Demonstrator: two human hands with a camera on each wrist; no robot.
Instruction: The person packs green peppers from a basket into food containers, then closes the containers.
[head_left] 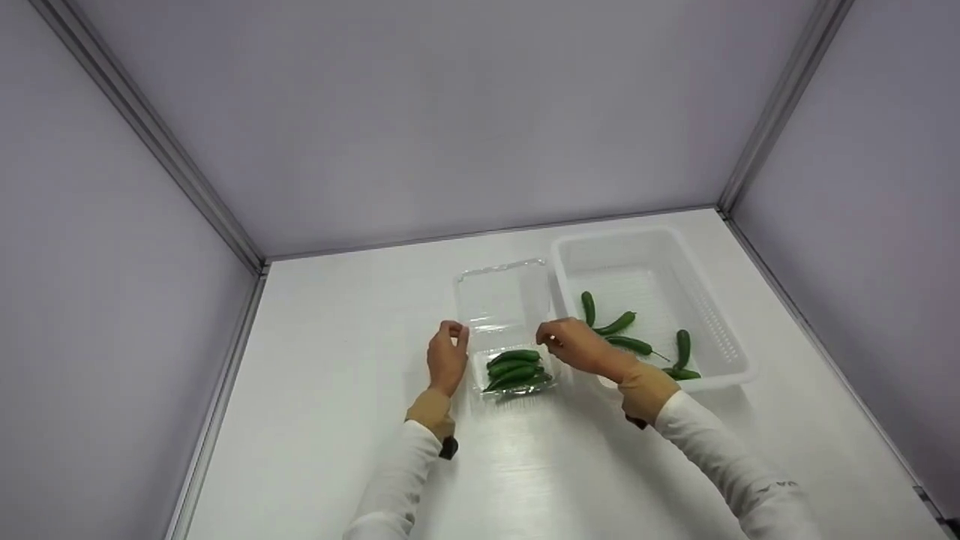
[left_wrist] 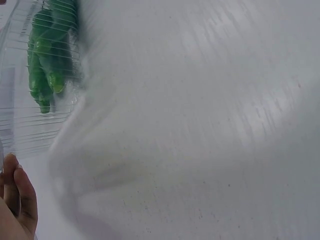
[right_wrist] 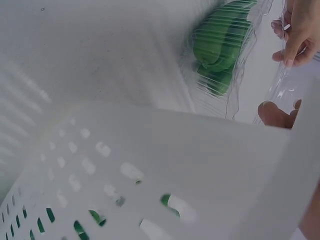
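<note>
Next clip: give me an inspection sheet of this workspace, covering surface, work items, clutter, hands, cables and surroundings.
Surface: white table, glossy, bare in front of the person.
Work items: clear clamshell box, lid open and standing toward the back; green peppers packed in its base.
Other items: white perforated basket right of the box, holding five loose peppers.
Clutter: nothing seen.
Hands: left hand at the box's left edge, right hand at its right edge, fingers on the lid near the hinge line; exact grip hard to tell.
Cables: nothing seen.
Surroundings: pale walls with metal corner strips enclosing the table.
</note>
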